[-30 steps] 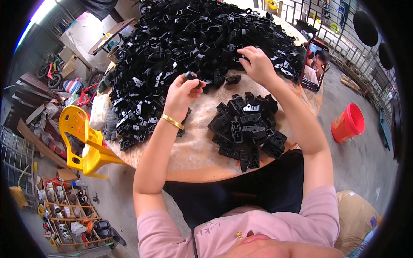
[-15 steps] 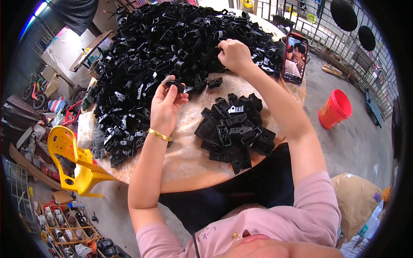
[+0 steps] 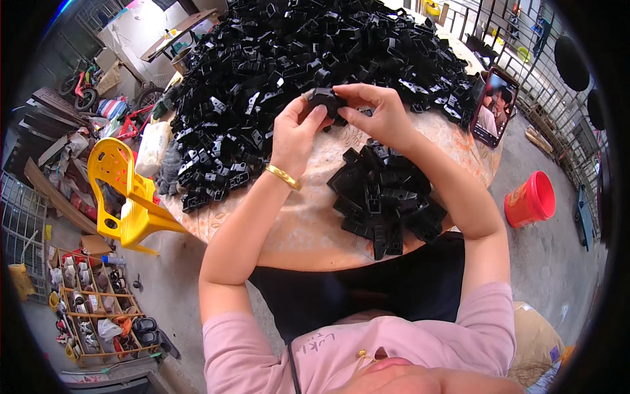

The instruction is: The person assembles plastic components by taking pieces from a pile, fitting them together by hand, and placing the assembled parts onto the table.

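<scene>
A black moulded plastic part [image 3: 326,100] is between my two hands, over the near edge of the large pile. My left hand [image 3: 296,131], with a gold bangle at its wrist, pinches it from the left. From the right, the thumb and fingertips of my right hand [image 3: 377,117] close on the same part. Whether it is one piece or two together is hidden by my fingers. Beyond my hands, a big pile of similar black plastic parts [image 3: 262,59] covers much of the table. A smaller heap of black parts [image 3: 390,200] lies near me, below my right forearm.
A patterned cloth covers the round table [image 3: 289,240]. At its right edge a phone [image 3: 495,108] stands upright, playing a video. A red bucket [image 3: 530,200] is on the floor at right, a yellow plastic chair [image 3: 141,220] at left. A shoe rack [image 3: 98,305] stands lower left.
My right hand has come back from the far pile to meet my left hand at the held part. The whole view has shifted, with the table now lying further right and higher.
</scene>
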Action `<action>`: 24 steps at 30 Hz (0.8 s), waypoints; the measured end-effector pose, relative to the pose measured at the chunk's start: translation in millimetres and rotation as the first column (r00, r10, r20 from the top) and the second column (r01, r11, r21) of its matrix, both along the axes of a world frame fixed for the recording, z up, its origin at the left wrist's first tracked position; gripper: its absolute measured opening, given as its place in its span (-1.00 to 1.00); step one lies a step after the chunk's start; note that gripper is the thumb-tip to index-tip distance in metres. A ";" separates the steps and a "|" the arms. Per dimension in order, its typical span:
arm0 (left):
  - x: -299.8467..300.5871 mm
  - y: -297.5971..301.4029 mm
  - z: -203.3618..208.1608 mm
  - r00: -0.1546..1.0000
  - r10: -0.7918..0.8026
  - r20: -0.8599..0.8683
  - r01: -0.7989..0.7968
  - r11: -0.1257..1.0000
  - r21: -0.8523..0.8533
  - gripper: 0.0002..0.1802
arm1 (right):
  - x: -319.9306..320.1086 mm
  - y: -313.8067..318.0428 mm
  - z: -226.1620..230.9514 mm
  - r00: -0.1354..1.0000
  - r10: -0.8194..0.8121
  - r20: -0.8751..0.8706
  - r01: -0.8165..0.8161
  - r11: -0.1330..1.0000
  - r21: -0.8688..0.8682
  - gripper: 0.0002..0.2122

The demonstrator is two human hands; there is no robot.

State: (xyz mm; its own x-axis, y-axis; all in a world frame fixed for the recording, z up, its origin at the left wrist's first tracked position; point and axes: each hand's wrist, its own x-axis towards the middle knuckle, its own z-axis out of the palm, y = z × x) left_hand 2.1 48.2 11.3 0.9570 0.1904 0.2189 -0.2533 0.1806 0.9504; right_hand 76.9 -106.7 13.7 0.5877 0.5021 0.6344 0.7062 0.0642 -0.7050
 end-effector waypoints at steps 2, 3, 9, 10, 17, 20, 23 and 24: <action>0.9 -3.6 1.9 0.997 0.071 0.032 -0.069 0.995 -0.073 -0.71 | 0.4 -0.1 0.7 0.994 0.057 -0.093 -0.053 0.998 0.043 -0.65; 1.0 -5.1 4.1 0.995 0.087 0.057 -0.081 0.991 -0.103 -0.70 | 0.4 -0.3 2.5 0.999 0.041 -0.025 -0.040 0.998 0.052 -0.65; 1.0 -9.3 6.7 0.995 0.090 0.054 -0.083 0.990 -0.111 -0.59 | 0.1 -1.2 1.0 0.914 -0.116 0.389 0.115 0.993 0.025 -0.64; 1.2 -7.6 7.1 0.995 0.092 0.047 -0.086 0.990 -0.115 -0.59 | -0.4 -0.1 1.7 0.917 -0.112 0.384 0.113 0.993 0.020 -0.64; 0.0 -6.9 11.6 0.996 0.020 0.085 -0.016 0.999 -0.043 -0.62 | 13.4 -2.2 -1.5 0.922 0.220 -0.318 -0.239 0.971 -0.023 -0.61; -3.1 -3.2 17.9 0.997 -0.068 0.027 0.069 0.997 -0.045 -0.62 | 19.8 -11.0 5.5 0.943 0.261 -0.207 -0.294 0.944 -0.149 -0.66; -9.4 4.5 14.3 0.986 -0.147 -0.079 0.163 0.949 0.269 -0.62 | 34.1 -26.7 7.6 0.875 0.324 -0.359 -0.428 0.865 -0.262 -0.72; -11.2 6.1 9.3 0.981 -0.165 -0.104 0.194 0.882 0.429 -0.61 | 37.9 -30.8 8.3 0.845 0.311 -0.435 -0.470 0.821 -0.324 -0.72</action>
